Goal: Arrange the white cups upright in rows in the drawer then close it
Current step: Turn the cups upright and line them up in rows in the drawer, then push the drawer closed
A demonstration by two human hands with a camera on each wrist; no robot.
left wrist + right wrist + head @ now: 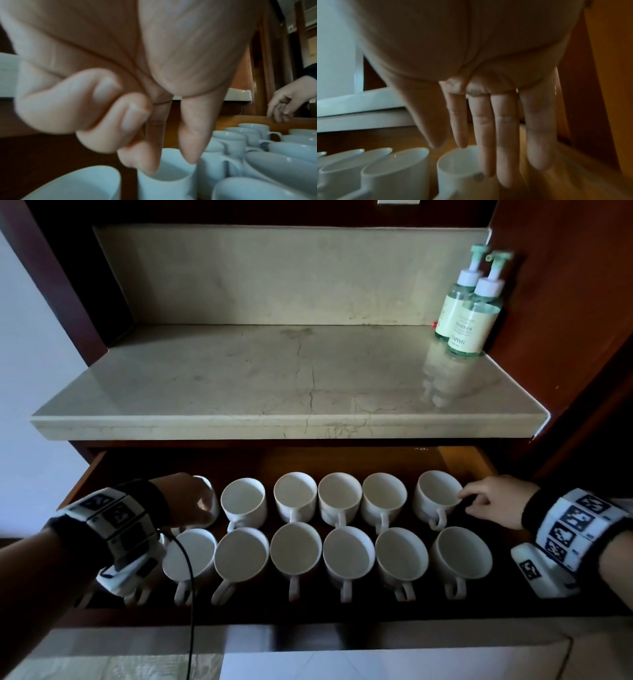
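The open wooden drawer (pixel 457 461) holds two rows of upright white cups, several per row, handles facing me. My left hand (pixel 193 503) reaches down over the back-left cup (pixel 213 497). In the left wrist view its thumb and fingers (pixel 148 166) straddle that cup's rim (pixel 164 185), while the other two fingers are curled into the palm. My right hand (pixel 486 498) is at the drawer's right end; its straight fingers (pixel 505 148) touch the rim and near side of the back-right cup (pixel 436 491) (pixel 458 170) without closing on it.
Above the drawer is a marble counter (pixel 274 378) with two green pump bottles (pixel 469 306) at its back right corner. Dark wooden cabinet walls stand on both sides. A black cable (pixel 190 594) hangs from my left wrist across the drawer's front edge.
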